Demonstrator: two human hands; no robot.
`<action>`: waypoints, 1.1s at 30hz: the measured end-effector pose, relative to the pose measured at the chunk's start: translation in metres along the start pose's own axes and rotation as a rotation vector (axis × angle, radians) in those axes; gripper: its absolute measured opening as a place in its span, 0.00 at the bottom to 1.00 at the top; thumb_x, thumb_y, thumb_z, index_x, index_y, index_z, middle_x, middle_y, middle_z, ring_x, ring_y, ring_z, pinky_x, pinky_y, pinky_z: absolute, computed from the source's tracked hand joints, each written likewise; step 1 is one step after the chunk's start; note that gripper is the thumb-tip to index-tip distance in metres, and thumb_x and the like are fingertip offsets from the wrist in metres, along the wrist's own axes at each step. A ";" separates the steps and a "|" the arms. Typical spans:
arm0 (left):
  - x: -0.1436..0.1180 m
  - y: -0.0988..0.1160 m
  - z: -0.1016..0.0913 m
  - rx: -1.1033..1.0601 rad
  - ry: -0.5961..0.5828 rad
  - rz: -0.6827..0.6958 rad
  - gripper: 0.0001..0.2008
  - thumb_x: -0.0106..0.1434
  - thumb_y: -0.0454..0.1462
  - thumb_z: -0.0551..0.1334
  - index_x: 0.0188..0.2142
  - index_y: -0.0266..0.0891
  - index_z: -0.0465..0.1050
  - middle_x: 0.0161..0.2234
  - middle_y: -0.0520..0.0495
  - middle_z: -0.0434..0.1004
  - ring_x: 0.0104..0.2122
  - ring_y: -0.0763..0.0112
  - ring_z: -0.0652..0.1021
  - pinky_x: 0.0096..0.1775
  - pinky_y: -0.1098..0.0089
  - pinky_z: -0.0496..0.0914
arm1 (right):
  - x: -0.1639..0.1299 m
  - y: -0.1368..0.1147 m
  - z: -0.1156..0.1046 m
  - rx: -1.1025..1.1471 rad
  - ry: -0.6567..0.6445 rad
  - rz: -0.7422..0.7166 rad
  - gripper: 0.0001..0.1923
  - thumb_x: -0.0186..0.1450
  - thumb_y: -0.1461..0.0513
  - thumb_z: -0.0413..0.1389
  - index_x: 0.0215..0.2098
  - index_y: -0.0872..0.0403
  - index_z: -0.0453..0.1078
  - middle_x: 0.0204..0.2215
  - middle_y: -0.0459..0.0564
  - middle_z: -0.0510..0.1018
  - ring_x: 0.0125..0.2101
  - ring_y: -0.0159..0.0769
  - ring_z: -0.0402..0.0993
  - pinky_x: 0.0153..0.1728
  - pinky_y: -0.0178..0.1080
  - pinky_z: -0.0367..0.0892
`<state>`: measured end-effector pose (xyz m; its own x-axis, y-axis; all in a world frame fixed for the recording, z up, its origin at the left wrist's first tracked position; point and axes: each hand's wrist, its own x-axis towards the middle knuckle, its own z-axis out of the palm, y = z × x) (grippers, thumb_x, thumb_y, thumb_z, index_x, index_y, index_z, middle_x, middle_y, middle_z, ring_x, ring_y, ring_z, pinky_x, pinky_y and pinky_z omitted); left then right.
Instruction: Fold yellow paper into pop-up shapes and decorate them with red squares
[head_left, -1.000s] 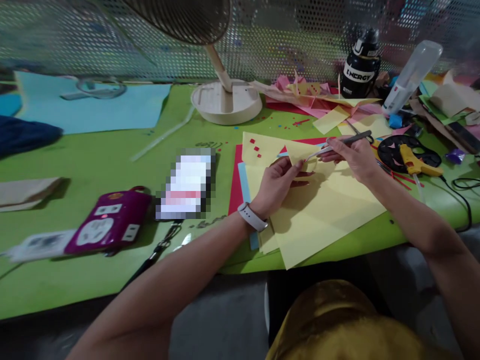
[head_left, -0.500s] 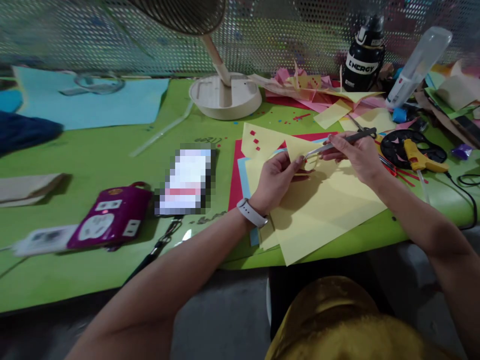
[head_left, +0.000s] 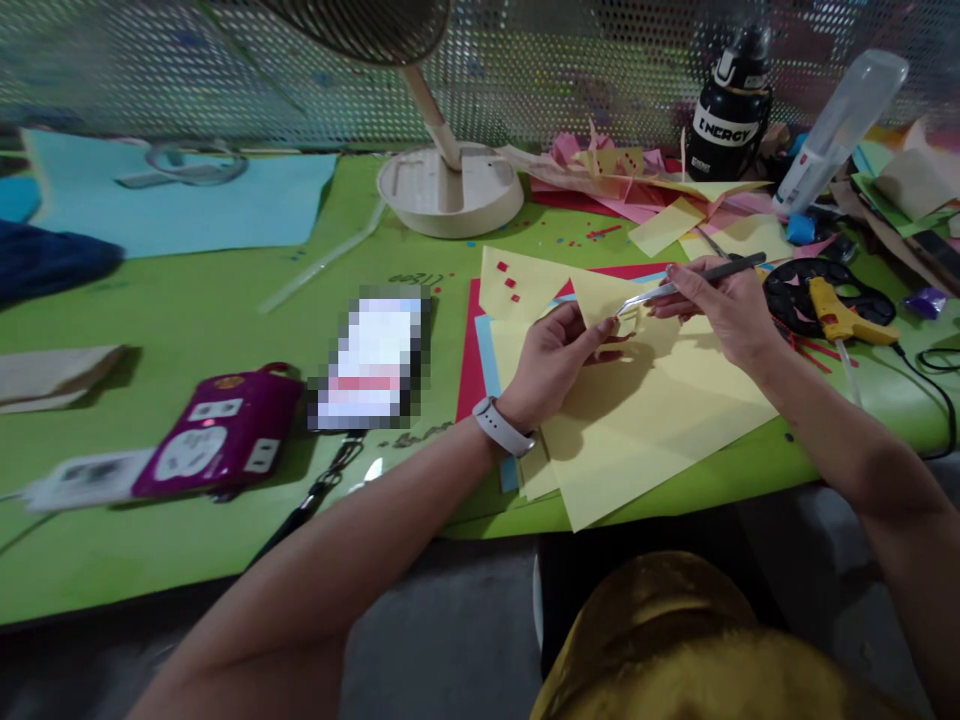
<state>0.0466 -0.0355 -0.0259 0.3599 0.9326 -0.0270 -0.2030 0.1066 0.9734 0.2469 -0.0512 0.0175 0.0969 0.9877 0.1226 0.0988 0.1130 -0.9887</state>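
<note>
My right hand (head_left: 724, 305) is closed around tweezers (head_left: 694, 280) with a dark handle and a bent silver tip. The tip reaches to the thumb of my left hand (head_left: 559, 355), which wears a pale watch band (head_left: 504, 428). My left thumb and fingers pinch what looks like a small piece of yellow paper (head_left: 630, 322); its exact shape is hard to make out. Beneath both hands lie large yellow sheets (head_left: 660, 410) over blue and red sheets (head_left: 468, 370). Several small red paper pieces (head_left: 510, 283) rest on a yellow sheet to the upper left.
A phone (head_left: 371, 365) and a purple power socket block (head_left: 217, 430) lie to the left. Behind stand a fan base (head_left: 450, 205) and a black bottle (head_left: 724, 130). Paper scraps (head_left: 592, 170) pile along the back. A yellow glue gun (head_left: 832, 310) sits at the right.
My right hand and the tweezers have shifted slightly right, and more of the silver tip shows. My left hand stays nearly in place.
</note>
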 end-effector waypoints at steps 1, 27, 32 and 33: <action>0.000 0.000 0.000 0.000 -0.001 0.000 0.21 0.52 0.48 0.75 0.39 0.39 0.74 0.37 0.46 0.82 0.40 0.61 0.84 0.38 0.66 0.81 | 0.000 0.000 0.000 -0.003 0.000 0.003 0.23 0.57 0.43 0.66 0.32 0.52 0.69 0.26 0.48 0.82 0.27 0.35 0.83 0.22 0.31 0.72; 0.001 -0.001 -0.002 0.024 0.057 -0.019 0.27 0.53 0.45 0.75 0.47 0.42 0.65 0.34 0.51 0.80 0.40 0.60 0.85 0.40 0.67 0.80 | -0.001 0.002 -0.003 -0.001 -0.020 -0.046 0.25 0.55 0.43 0.66 0.33 0.52 0.67 0.27 0.47 0.82 0.29 0.36 0.83 0.27 0.33 0.74; 0.002 -0.003 -0.003 0.013 0.044 -0.007 0.27 0.53 0.44 0.75 0.47 0.42 0.66 0.32 0.51 0.80 0.39 0.61 0.85 0.40 0.68 0.80 | -0.001 0.002 -0.002 -0.011 -0.014 -0.027 0.23 0.57 0.44 0.66 0.34 0.51 0.67 0.28 0.47 0.82 0.30 0.36 0.84 0.26 0.31 0.73; 0.002 -0.003 -0.003 0.009 0.042 -0.005 0.26 0.53 0.44 0.75 0.47 0.42 0.66 0.32 0.51 0.80 0.39 0.61 0.85 0.40 0.68 0.80 | -0.001 0.002 -0.002 -0.009 -0.014 -0.026 0.23 0.57 0.44 0.66 0.35 0.51 0.67 0.28 0.47 0.82 0.31 0.36 0.84 0.26 0.31 0.73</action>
<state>0.0453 -0.0334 -0.0293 0.3222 0.9458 -0.0418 -0.1932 0.1089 0.9751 0.2489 -0.0523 0.0157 0.0804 0.9858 0.1472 0.1097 0.1380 -0.9843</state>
